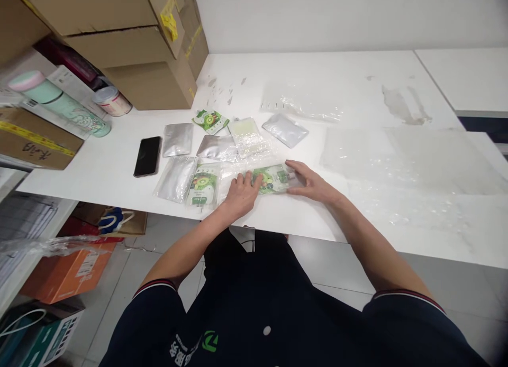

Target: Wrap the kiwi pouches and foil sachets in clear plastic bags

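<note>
A green-and-clear pouch with kiwi fruit printed on it [272,179] lies flat on the white table in front of me, with a spout at its right end. My left hand [241,195] rests on the pouch's left end and on clear plastic there, its fingers slightly bent and apart. Thumb and forefinger of my right hand [311,184] span the spout end, one at each edge. A second kiwi pouch [203,186] in clear plastic lies to the left beside a silver pouch [177,177]. Beyond my hands lie a pale-green pouch [246,135] and another silver pouch [284,130].
A black phone [147,156] lies at the left of the white table [313,219]. Cardboard boxes [159,84], a mint flask [59,103] and a lidded tub [112,101] stand at the back left. Clear plastic bags [413,158] spread across the right side.
</note>
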A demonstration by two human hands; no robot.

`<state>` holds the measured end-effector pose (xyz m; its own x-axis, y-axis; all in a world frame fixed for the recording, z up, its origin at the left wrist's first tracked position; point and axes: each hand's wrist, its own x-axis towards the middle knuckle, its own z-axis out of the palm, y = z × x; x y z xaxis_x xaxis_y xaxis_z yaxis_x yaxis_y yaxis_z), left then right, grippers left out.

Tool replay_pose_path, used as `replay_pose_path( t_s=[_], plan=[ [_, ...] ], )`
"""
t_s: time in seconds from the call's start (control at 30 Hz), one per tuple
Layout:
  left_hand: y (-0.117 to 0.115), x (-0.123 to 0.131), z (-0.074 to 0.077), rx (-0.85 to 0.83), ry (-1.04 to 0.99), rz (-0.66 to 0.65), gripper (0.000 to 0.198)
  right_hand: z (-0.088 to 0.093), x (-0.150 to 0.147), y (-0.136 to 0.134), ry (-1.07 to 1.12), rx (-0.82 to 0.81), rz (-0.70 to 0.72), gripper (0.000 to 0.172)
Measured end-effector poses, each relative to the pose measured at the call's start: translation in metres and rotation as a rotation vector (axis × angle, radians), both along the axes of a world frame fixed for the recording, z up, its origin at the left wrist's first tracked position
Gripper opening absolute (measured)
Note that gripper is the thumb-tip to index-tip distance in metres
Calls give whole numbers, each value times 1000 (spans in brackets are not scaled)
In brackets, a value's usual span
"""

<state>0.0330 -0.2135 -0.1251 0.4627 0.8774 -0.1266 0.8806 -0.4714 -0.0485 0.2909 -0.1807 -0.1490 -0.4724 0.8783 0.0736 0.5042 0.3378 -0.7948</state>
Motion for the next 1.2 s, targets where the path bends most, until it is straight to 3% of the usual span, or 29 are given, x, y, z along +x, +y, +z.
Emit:
replay_pose_path(
  t_s=[0.1, 0.27, 0.43, 0.5, 0.6, 0.7, 0.77, 0.87, 0.97, 1.1, 1.2],
  plan=[
    [1, -3, 1, 39, -12, -26, 64, 2, -1, -13, -99, -12, 19, 102],
    [2, -2, 1, 82, -52, -21, 59, -10, -16, -23, -88, 105, 28, 84],
    [2, 0, -1, 101, -105, -16, 54, -20, -18, -16, -92, 213, 12, 65],
    [4, -3, 10, 28, -131, -41, 53, -16, -17, -11, -101, 247, 2, 50],
    [14, -10, 40, -150, -149, -135, 39, 0, -17, -9, -65, 184, 25, 32],
    [34, -15, 68, -198, -135, -178, 24, 16, -17, -10, -29, -14, -21, 33],
    [48, -14, 75, -143, -108, -120, 25, 21, -20, -6, -30, -109, -74, 36],
    [59, -9, 64, 36, -78, 0, 23, 18, -26, 11, -22, -201, -150, 32],
    [50, -4, 35, 252, -131, 20, 30, 13, -34, 27, -42, -278, -240, 27],
    [26, -4, -3, 140, -219, -40, 39, 12, -43, 34, -255, -233, -349, 26],
    [19, -8, -18, 38, -246, -56, 54, 14, -49, 37, -452, 42, -427, 36]
  ],
)
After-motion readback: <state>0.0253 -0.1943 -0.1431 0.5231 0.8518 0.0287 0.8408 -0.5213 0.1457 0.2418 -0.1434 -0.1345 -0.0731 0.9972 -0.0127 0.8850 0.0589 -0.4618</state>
